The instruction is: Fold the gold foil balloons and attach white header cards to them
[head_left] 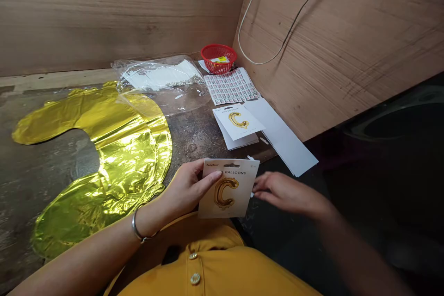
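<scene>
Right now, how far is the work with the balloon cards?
No finished pack shows yet. In hand: the left hand holds one C card, with the right hand at its edge. Left over: gold foil balloons lie flat and loose, spare cards sit stacked, clear bags lie behind.

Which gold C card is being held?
The nearer card, gripped by the left hand, with the right hand at its edge; the other card lies on the table.

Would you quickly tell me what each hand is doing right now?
Left hand: closed on the balloon card.
Right hand: open, fingertips at the card's right edge.
</scene>
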Motion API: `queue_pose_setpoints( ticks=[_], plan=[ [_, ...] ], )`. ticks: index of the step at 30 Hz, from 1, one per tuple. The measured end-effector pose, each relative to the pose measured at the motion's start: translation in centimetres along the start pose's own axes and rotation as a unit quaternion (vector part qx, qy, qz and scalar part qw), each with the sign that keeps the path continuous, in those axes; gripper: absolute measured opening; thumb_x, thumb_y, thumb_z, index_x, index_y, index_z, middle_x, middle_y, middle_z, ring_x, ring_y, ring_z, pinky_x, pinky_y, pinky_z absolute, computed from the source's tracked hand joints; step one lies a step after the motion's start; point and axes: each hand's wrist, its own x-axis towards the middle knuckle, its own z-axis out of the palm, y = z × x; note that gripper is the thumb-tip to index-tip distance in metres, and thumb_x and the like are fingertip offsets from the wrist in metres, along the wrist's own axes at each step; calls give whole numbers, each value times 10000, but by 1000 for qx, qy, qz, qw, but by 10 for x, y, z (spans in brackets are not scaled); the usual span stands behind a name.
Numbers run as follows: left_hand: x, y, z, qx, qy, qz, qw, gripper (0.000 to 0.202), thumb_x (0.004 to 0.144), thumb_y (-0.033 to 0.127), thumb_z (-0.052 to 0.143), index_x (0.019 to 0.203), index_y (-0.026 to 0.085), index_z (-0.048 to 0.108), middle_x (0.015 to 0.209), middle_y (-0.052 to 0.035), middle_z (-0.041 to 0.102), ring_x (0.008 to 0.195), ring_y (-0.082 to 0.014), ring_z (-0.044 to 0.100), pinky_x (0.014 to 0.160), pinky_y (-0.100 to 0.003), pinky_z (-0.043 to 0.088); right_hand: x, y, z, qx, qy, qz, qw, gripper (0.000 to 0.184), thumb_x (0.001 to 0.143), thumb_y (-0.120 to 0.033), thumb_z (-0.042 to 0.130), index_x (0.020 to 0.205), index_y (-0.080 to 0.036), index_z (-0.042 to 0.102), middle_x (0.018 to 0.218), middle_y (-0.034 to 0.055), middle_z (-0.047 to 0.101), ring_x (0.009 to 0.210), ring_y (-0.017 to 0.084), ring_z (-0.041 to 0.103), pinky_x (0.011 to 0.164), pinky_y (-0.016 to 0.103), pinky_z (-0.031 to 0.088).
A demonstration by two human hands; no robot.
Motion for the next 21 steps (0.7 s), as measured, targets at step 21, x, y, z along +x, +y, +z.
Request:
queue_pose_setpoints(
  ticks=[21],
  plan=[
    [133,-18,-45,532,-40,234,813,299,943,184,404,1150,127,613,1208,-148,629,1077,-236,620,950,-369,482,171,48,-46,-217,317,173,907,181,821,-260,595,927,-133,669,917,109,701,862,234,628,748,299,443]
  ],
)
